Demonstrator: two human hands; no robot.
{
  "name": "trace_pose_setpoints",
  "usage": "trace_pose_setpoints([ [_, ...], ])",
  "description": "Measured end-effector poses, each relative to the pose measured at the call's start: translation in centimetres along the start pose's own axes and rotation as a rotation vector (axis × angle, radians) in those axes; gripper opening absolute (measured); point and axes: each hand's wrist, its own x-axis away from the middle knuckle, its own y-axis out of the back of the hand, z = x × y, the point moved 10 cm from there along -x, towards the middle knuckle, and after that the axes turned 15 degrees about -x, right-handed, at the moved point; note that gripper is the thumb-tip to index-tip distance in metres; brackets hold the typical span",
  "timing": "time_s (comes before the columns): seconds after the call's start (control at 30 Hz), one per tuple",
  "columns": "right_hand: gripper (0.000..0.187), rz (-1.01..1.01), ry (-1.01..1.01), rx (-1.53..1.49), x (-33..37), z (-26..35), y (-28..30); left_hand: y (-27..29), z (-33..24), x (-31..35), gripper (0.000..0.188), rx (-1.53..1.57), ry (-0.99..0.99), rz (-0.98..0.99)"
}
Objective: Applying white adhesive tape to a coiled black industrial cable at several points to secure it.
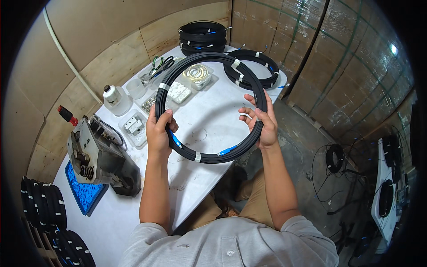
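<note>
A ring-shaped coil of black cable [209,57] is held up above the white table, tilted toward me. White tape bands bind it at several spots, and blue connectors [227,150] show along its lower edge. My left hand [159,129] is closed round the coil's left side, thumb on top. On the opposite side the coil lies in my right hand [266,122], under the thumb and against the palm, with the other fingers spread loosely into the ring's opening.
A metal bench press [104,155] stands left, beside a blue tray [82,189] of small blue parts. Clear tubs [133,127], a bottle [116,100] and scissors [165,63] sit farther back. More cable coils [202,38] are stacked at the far edge; others [42,202] hang lower left.
</note>
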Motion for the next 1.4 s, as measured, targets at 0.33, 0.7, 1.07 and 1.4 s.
trace_pose_setpoints([
  [0.33,0.078,-0.076,-0.025,0.033,-0.3,0.5,-0.3,0.1,0.5,0.0,0.018,0.044,0.023,-0.01],
  [0.7,0.085,0.39,-0.326,0.08,-4.2,3.9,-4.6,-2.3,-2.5,1.6,0.047,-0.175,-0.029,0.327],
  [1.07,0.064,0.18,-0.203,0.218,-4.8,3.3,-1.8,0.1,-0.5,0.0,0.029,0.059,0.069,0.111],
  [1.4,0.055,-0.101,0.019,0.085,-0.2,-1.0,-0.7,1.9,0.7,-1.0,0.026,0.168,0.128,0.034],
])
